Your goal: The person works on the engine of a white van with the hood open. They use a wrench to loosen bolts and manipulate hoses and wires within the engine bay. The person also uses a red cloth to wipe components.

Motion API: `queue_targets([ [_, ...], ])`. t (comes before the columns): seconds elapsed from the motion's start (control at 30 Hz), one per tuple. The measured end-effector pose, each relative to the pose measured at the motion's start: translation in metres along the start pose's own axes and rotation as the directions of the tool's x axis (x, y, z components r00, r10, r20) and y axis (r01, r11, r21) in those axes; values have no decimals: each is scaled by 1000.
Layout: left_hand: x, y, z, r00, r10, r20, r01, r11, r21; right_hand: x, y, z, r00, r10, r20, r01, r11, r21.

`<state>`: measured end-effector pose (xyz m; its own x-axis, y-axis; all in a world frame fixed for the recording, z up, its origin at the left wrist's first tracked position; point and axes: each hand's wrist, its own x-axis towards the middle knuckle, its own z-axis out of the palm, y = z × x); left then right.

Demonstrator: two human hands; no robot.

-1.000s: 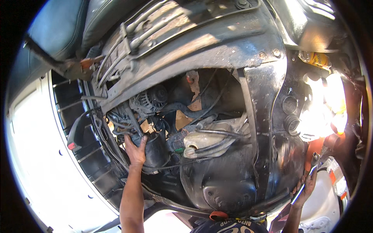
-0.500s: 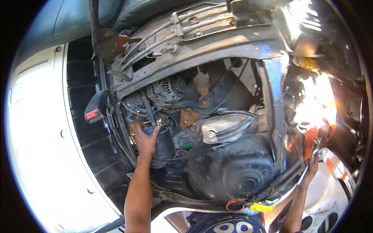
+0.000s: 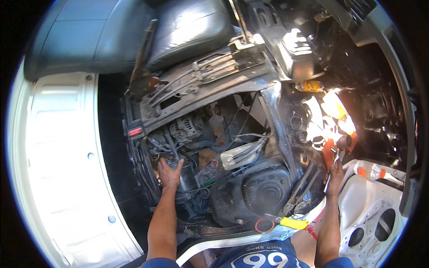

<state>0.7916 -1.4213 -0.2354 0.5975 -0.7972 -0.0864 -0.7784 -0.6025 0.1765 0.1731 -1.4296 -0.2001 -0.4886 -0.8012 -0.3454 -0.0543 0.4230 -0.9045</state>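
Bright light falls on dark padded seats (image 3: 192, 38) and a white panel (image 3: 62, 169).

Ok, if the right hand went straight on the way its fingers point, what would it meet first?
Likely the orange item just beyond the metal tool in the right hand, though depth here is unclear.

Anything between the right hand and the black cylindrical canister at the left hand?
Yes. Between the right hand, holding a silver metal tool, and the black cylindrical canister lie a dark long-handled tool, a black metal frame bar and the large black domed cover. The left hand is at the canister's side, with nothing visible in between.
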Motion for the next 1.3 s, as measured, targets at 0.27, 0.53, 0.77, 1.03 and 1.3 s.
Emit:
queue_targets([
  [0.27, -18, 13, -6, 1000, 2, -26, -2, 1000, 1, 5, 10, -7, 1000, -9, -3, 9, 1000, -4],
  [0.53, -10, 2, 1, 1000, -16, 1, 16, 998, -65, 14, 28, -16, 998, 45, -50, -47, 998, -43],
  [0.77, -3, 12, -11, 1000, -3, 12, 3, 1000, -14, 7, 8, -6, 997, 79, -28, -78, 997, 16],
  [1.03, -12, 25, -17, 997, -69, 38, 67, 997, 43, 8, -7, -3, 1000, 7, -30, -10, 995, -98],
  [1.3, 1, 14, -13, 989, -77, 126, 76, 997, 7, 55, -19, 27, 847, 5, 532, 381, 692, -613],
])
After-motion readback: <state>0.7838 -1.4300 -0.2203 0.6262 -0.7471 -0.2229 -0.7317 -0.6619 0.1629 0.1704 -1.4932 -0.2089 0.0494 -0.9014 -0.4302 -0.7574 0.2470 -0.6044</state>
